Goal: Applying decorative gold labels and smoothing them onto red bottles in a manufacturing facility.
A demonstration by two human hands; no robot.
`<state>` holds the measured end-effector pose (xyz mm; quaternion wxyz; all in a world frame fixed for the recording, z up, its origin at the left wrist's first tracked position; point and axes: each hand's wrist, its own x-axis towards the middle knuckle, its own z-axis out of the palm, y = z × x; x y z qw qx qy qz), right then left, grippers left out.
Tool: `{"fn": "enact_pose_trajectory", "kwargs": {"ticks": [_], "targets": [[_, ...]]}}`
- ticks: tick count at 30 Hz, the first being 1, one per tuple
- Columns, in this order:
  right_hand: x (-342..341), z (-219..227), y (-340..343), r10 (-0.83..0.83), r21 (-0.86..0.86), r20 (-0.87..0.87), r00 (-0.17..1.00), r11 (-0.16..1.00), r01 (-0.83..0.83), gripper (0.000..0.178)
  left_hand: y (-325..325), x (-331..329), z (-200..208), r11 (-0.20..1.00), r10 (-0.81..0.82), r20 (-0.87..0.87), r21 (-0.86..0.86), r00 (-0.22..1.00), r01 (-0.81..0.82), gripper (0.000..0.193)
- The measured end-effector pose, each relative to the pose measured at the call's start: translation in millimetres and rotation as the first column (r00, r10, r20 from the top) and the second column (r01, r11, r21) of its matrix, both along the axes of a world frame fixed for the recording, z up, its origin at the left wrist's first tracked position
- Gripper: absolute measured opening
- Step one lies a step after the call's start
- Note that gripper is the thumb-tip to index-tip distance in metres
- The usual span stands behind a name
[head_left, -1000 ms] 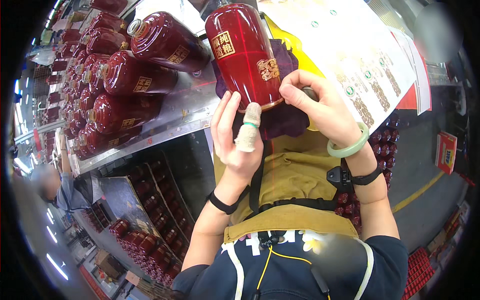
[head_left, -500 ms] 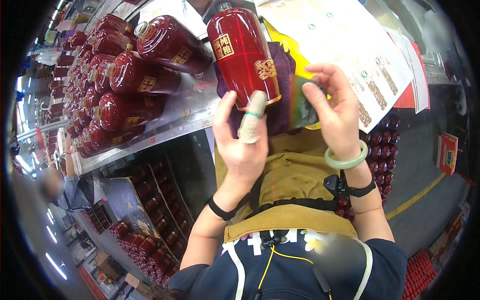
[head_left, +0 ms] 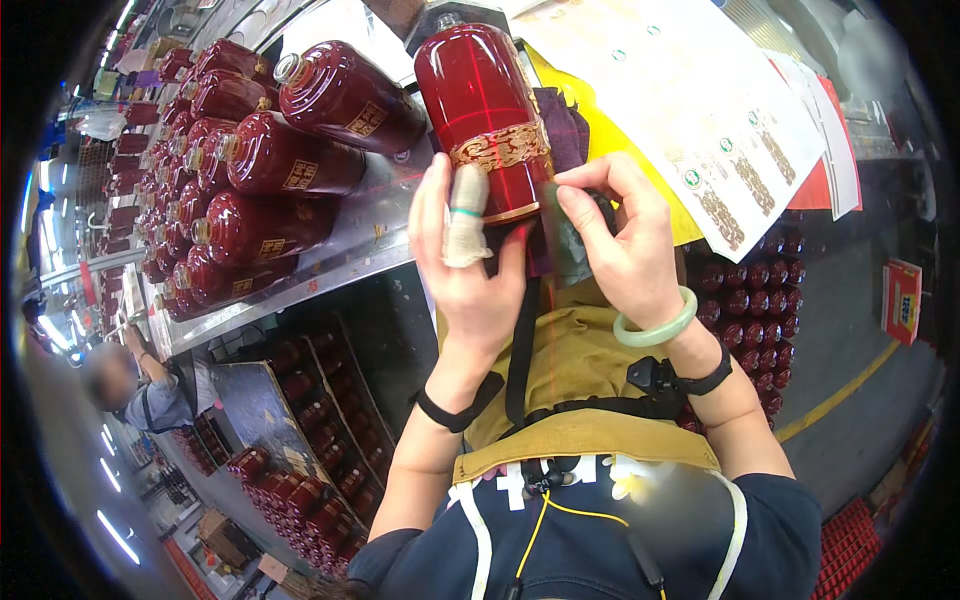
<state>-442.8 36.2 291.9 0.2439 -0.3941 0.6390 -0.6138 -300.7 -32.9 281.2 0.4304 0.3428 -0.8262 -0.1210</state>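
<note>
A glossy dark-red glass bottle (head_left: 470, 95) lies on a dark purple cloth (head_left: 565, 120), its neck pointing away from me. A gold patterned band (head_left: 500, 147) runs across its lower body. My left hand (head_left: 470, 260) grips the bottle's base end, its thumb below the base and fingers along the left side. One finger wears a pale cover with a green band. Beside the base on the right, my right hand (head_left: 625, 230) pinches a thin, dark grey-green flat piece (head_left: 568, 250), partly hidden and blurred. A pale green bangle (head_left: 660, 322) circles that wrist.
Several more red bottles (head_left: 290, 150) stand close together on the metal table (head_left: 350, 240) to the left. White printed sheets with brown patterns (head_left: 680, 100) lie at right over a yellow sheet (head_left: 575, 85). Crates of bottles stand below. A person (head_left: 160, 390) is at far left.
The bottle has turned, so the gold band now faces up instead of the square gold label. My left hand has shifted left along the base; my right hand has moved left towards it.
</note>
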Motion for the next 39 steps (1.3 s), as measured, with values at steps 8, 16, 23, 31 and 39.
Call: {"fn": "enact_pose_trajectory", "kwargs": {"ticks": [8,16,23,31,39], "targets": [[-2.9,-7.7,-1.2,-0.025,0.010,0.018,1.000,1.000,0.025,0.008,-11.3,15.8,-21.1,0.984,-0.020,-0.102,0.172,0.995,0.037,0.059],[0.1,-4.8,-1.3,-0.017,-0.009,0.038,0.999,1.000,0.017,0.009,-14.7,-8.3,-5.5,0.988,-0.113,0.030,-0.101,0.993,0.115,0.062],[0.1,-6.2,-1.5,-0.020,0.007,0.071,0.997,1.000,0.019,0.009,-3.5,-0.8,-5.3,0.999,-0.030,-0.062,-0.038,0.998,0.027,0.066],[-16.9,-11.1,7.2,-0.015,0.202,-0.096,0.995,0.979,0.034,0.009,-15.6,8.5,-16.7,0.996,-0.083,-0.031,-0.033,0.996,0.082,0.055],[0.9,-1.0,3.9,-0.057,0.067,-0.053,0.997,0.996,0.060,0.010,-19.7,23.7,-26.9,0.962,-0.157,-0.102,0.211,0.982,0.176,0.052]]}}
